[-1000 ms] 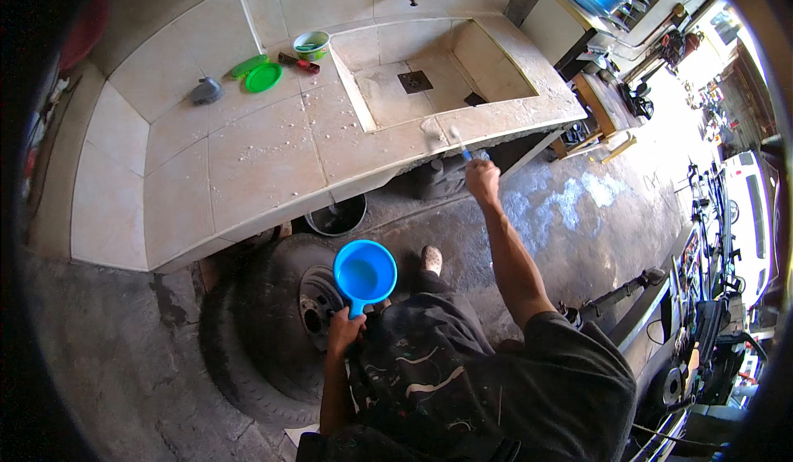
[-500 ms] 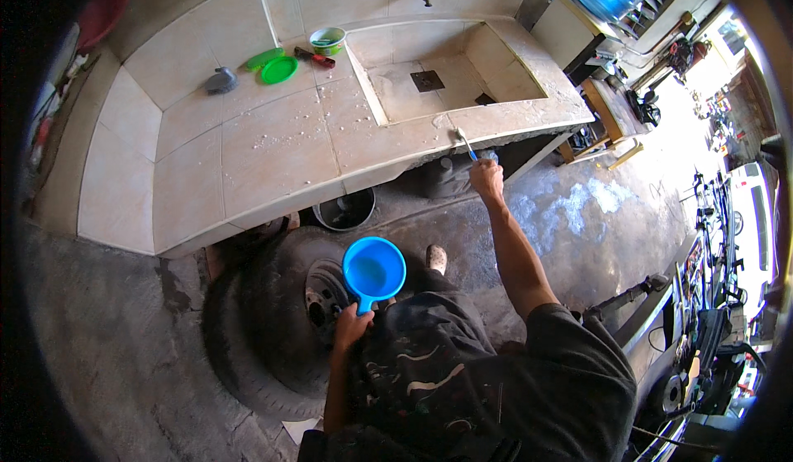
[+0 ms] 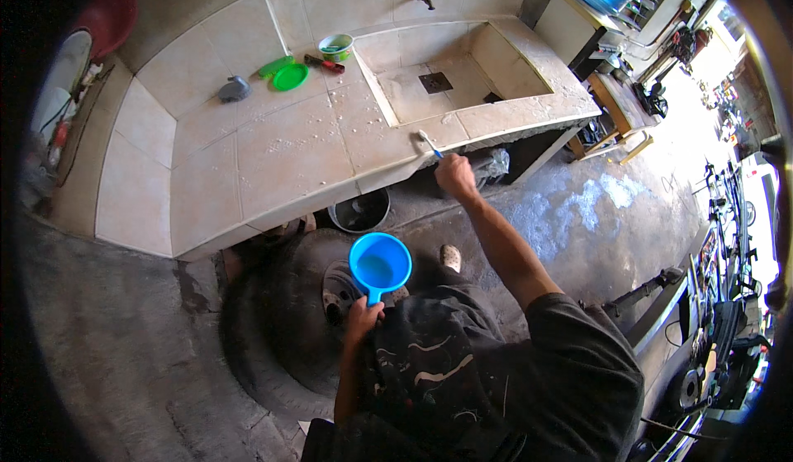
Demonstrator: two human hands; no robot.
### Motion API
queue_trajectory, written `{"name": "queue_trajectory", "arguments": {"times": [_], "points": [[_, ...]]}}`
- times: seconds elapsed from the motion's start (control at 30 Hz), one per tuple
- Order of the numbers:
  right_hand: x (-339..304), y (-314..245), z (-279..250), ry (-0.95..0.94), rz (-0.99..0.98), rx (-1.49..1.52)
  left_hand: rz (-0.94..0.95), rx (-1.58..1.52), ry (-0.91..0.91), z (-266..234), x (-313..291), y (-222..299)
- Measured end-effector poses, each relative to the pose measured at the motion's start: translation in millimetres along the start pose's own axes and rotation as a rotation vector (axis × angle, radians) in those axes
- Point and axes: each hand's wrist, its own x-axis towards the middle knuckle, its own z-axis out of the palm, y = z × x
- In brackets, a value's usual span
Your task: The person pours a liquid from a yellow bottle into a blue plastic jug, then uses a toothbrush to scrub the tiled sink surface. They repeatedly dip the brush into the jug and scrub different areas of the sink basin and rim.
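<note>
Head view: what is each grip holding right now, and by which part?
The left grip holds the blue dipper by its handle. The right grip holds a small brush by its handle, its pale head left free.

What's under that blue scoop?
Under the blue scoop, held in the left hand, part of a dark wheel peeks out. Whatever the scoop covers directly can't be seen.

I note one wide fisheye view, set at the wearer's head and pitched steeply down. It faces the tiled counter [image 3: 285, 161] ahead; the dark shirt [image 3: 570, 367] lies nearest, the left hand [image 3: 361, 318] and right hand [image 3: 456, 175] farther out. Straight edges bow toward the rim.
</note>
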Motion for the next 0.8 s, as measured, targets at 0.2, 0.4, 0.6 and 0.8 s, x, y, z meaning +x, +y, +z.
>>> {"name": "queue_trajectory", "arguments": {"times": [0.2, 0.4, 0.6, 0.8], "points": [[30.0, 21.6, -31.3, 0.298, 0.273, 0.072, 0.028, -0.049, 0.045, -5.9, -2.7, -17.2], [25.3, -38.4, 50.4, 0.084, -0.206, -0.334, -0.083, -0.118, -0.005, 19.7, 6.6, -20.9], [25.4, -24.2, 8.7, 0.211, -0.113, -0.071, -0.148, -0.362, -0.137, 52.3, 7.5, 1.9], [-41.4, -1.5, -17.9, 0.046, -0.035, 0.278, -0.295, -0.366, -0.249, 70.7, 14.7, 8.8]]}}
